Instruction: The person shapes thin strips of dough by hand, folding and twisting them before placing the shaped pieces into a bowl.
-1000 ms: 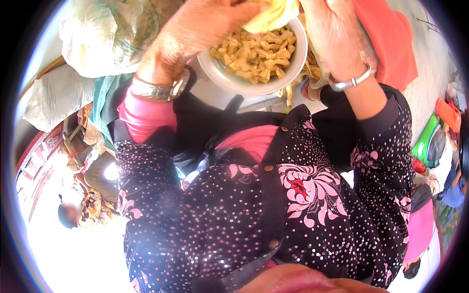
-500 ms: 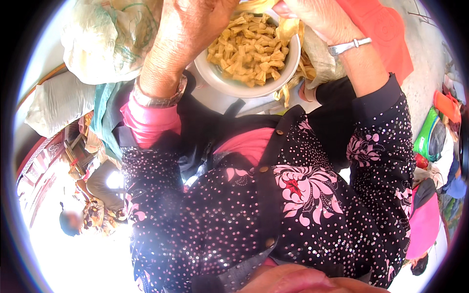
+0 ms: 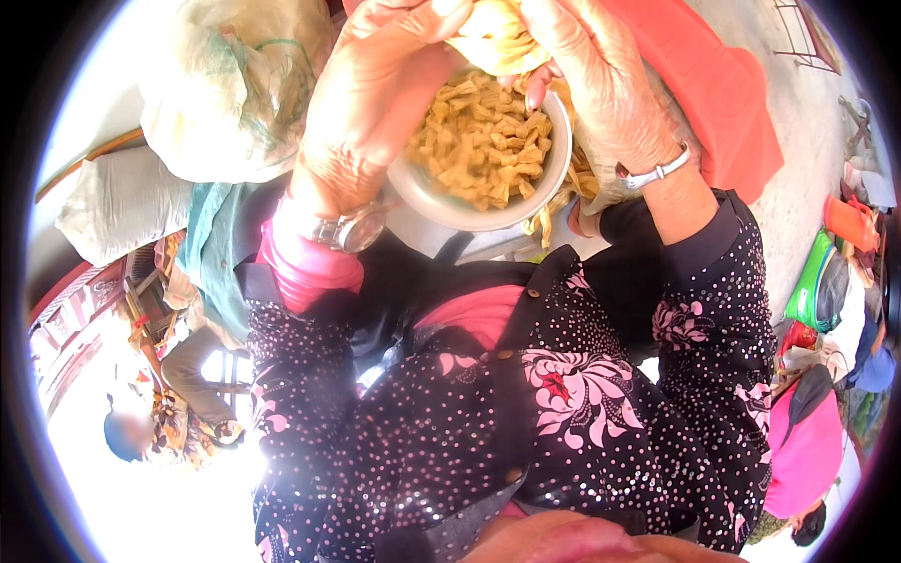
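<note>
Between my two hands is a folded yellow strip of tofu skin (image 3: 500,39), held at the top edge over the bowl. My left hand (image 3: 375,98) grips its left side, fingers closed. On the other side my right hand (image 3: 601,84) pinches it with thumb and fingers, some fingertips curling beneath. Under them stands a white bowl (image 3: 474,221), holding many small yellow tofu-skin knots (image 3: 488,145). The bowl's far side is hidden by my hands and the strip. Loose yellow strips (image 3: 580,174) hang beside the bowl's right rim.
A large translucent plastic sack (image 3: 235,103) stands at the upper left, with a white sack (image 3: 122,202) below it. A red-orange sheet (image 3: 718,113) lies at the right. Another person (image 3: 192,394) sits at the lower left, and someone in pink (image 3: 807,432) is at the lower right.
My hands have come closer to me and show more fully. The yellow strip, stretched over the bowl before, is now bunched between my fingers. The view has shifted slightly.
</note>
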The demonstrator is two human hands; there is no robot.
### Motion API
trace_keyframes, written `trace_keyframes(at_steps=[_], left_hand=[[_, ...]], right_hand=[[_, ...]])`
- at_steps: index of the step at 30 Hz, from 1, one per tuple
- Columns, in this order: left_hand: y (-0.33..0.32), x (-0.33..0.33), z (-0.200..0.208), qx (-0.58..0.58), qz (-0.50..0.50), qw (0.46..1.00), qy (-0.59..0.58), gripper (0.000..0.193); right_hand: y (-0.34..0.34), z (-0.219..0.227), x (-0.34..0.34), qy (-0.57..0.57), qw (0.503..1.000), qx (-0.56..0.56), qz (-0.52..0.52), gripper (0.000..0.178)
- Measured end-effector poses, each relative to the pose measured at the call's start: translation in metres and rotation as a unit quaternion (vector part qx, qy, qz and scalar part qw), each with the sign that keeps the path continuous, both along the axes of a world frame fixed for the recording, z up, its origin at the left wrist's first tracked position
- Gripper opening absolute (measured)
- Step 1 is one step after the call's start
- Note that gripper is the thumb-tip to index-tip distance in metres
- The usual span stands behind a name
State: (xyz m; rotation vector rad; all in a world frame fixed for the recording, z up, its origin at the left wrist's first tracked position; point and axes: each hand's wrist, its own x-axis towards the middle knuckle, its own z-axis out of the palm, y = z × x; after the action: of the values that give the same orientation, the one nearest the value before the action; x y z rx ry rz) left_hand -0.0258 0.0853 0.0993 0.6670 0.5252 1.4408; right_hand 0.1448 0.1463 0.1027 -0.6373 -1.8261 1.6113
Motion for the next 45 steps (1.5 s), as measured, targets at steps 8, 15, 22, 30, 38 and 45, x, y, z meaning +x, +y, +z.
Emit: trace_keyframes(at_steps=[8,15,22,30,38,45], left_hand=[[0.002,0.001,-0.013,0.059,0.092,0.969,0.221,0.028],[-0.002,0.018,-0.005,0.089,0.114,0.864,0.483,0.03],[-0.005,0.037,-0.002,0.011,0.109,0.859,0.501,0.035],[-0.003,0.023,-0.006,-0.048,0.107,0.915,0.387,0.048],[0.002,0.008,-0.007,-0.082,-0.034,0.993,0.079,0.06],[-0.002,-0.007,-0.009,-0.05,-0.021,0.996,-0.069,0.049]], right_hand=[[0.005,-0.023,0.0,0.024,0.995,-0.091,0.036,0.037],[0.003,-0.036,0.003,0.079,0.988,-0.131,0.026,0.042],[0.006,-0.047,0.002,0.058,0.993,-0.102,0.009,0.04],[0.009,-0.042,-0.007,0.084,0.986,0.115,-0.085,0.035],[0.011,-0.044,0.021,0.009,0.993,0.044,-0.106,0.031],[0.005,-0.031,0.029,-0.047,0.985,0.132,-0.105,0.031]])
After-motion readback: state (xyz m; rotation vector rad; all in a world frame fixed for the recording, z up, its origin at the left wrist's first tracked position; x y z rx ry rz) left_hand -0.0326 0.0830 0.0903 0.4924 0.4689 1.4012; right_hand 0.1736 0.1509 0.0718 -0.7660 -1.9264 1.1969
